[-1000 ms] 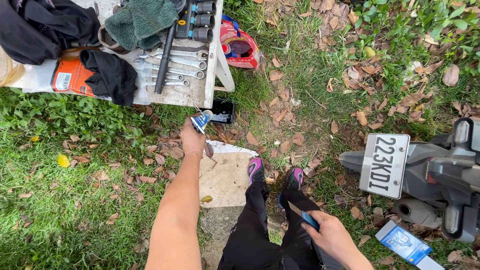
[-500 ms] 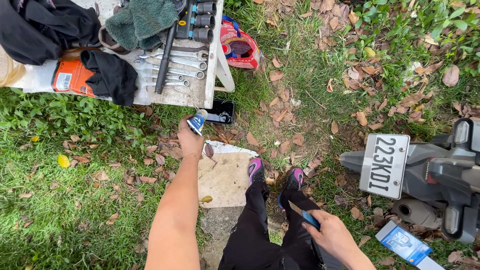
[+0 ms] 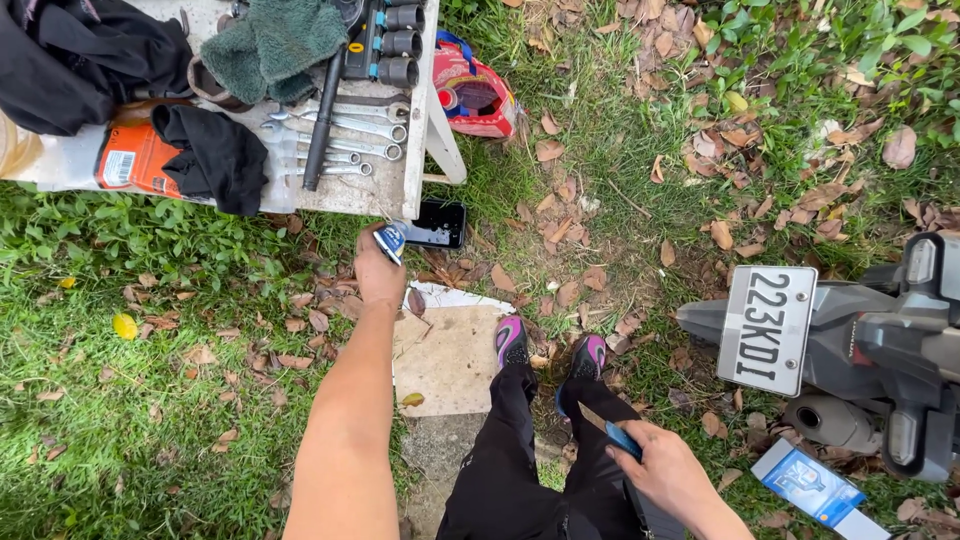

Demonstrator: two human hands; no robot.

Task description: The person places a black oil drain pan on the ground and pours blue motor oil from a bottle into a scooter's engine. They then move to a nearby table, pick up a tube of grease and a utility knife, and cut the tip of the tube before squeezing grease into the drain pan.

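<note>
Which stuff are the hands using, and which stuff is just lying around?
In use:
- small blue packet in the left hand
- blue thing in the right hand

Lying around:
- wrenches
- green towel
- phone
- blue box
- dry leaves

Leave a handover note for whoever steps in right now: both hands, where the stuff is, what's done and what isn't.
Left hand: stretched toward the white bench, pinching a small blue-and-white packet just below its edge.
Right hand: by the knee, closed on a small blue object; what it is cannot be told.
Nearby: wrenches and a socket set on the bench, black phone on the grass beneath, blue box beside the motorcycle's rear.
Done: packet in hand.
Left: packet not yet set down.
</note>
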